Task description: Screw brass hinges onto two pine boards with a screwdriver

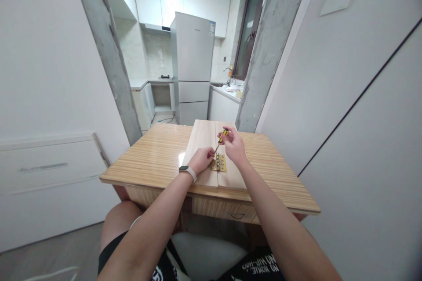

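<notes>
Two pale wooden boards [201,139] lie side by side on the striped wooden table [158,153]. A brass hinge [221,163] lies across the seam between them. My right hand [233,144] grips a yellow and black screwdriver [223,135], tilted, its shaft slanting down to the hinge's upper left part. My left hand [203,159], with a watch on the wrist, has its fingers pinched together at the screwdriver's tip, beside the left hinge leaf. Whatever sits between those fingertips is too small to make out.
The table's front edge has a drawer with a metal handle [236,215] below it. My legs are under the table edge. Beyond the table stand a grey fridge [194,52], kitchen cabinets and a counter with a tap [227,74]. White panels flank both sides.
</notes>
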A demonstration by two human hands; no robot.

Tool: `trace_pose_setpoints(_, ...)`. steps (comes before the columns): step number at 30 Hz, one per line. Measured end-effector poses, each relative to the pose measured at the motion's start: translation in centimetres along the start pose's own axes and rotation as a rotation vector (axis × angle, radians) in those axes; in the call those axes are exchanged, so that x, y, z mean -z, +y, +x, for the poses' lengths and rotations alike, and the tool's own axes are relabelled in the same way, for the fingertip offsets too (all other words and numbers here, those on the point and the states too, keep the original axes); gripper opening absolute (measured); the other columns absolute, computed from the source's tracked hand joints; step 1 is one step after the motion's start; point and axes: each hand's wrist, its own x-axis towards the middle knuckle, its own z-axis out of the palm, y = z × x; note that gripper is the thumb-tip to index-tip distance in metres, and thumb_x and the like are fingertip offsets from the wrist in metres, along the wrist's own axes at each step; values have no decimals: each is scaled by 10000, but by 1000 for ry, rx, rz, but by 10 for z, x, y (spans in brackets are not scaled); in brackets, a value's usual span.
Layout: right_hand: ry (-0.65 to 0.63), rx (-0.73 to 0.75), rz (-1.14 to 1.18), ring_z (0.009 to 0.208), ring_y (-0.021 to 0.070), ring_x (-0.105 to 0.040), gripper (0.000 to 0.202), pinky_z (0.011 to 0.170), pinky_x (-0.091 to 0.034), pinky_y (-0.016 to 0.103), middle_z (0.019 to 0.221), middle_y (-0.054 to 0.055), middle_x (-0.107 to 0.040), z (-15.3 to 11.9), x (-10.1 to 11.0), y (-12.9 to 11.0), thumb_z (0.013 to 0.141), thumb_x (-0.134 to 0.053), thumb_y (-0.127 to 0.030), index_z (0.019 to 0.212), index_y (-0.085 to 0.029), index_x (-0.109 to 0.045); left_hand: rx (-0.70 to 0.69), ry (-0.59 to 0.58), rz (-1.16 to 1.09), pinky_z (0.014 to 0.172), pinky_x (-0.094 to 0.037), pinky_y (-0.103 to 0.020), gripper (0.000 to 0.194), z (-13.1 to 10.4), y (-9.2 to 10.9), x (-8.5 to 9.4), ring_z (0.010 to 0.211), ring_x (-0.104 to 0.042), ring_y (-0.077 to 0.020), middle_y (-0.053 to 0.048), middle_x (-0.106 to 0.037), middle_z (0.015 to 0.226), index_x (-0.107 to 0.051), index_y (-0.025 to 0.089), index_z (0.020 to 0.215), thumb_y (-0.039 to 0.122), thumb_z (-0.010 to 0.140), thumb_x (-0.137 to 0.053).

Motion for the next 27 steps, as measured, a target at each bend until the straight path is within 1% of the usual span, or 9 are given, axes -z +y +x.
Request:
trace_pose_setpoints(6, -27, -7, -1, 1011, 260, -743, 419, 728, -626, 370, 1067, 87, -747, 2, 0, -2, 884, -668, -433, 1247, -240, -588, -5, 4, -4, 744, -497, -241, 186, 0, -2, -1, 793, -684, -157, -28, -756, 860, -714, 184, 941, 56, 829, -638)
trace_pose_setpoints(11, -92, 2, -7, 1007, 259, -733, 395, 731, -630, 378, 1076, 91, -746, 3, -2, -6, 890, -658, -409, 1243, -243, -595, -9, 6, -25, 749, -496, -246, 172, -1, -3, -1, 804, -688, -162, -35, -758, 869, -712, 180, 932, 58, 834, -639)
trace_pose_setpoints(18, -108, 14, -23, 1021, 254, -738, 368, 772, -632, 386, 1092, 85, -745, 0, -3, -7, 899, -650, -380, 1244, -258, -607, -22, -1, 11, 734, -470, -239, 156, -1, 1, 2, 783, -668, -157, -32, -753, 853, -716, 175, 906, 61, 844, -630)
trace_pose_setpoints(24, -102, 23, -18, 1026, 254, -739, 368, 774, -645, 393, 1087, 80, -744, 1, -3, -6, 897, -656, -375, 1244, -263, -606, -21, -3, 49, 689, -429, -239, 157, -1, 7, 5, 726, -631, -152, -20, -728, 790, -729, 171, 892, 67, 841, -624)
trace_pose_setpoints(27, -96, 25, -15, 1025, 253, -739, 368, 751, -647, 378, 1085, 80, -740, 0, -3, -7, 898, -653, -374, 1244, -260, -600, -13, -5, 45, 690, -429, -238, 151, -1, 9, 6, 727, -631, -152, -20, -726, 787, -732, 170, 886, 72, 843, -625)
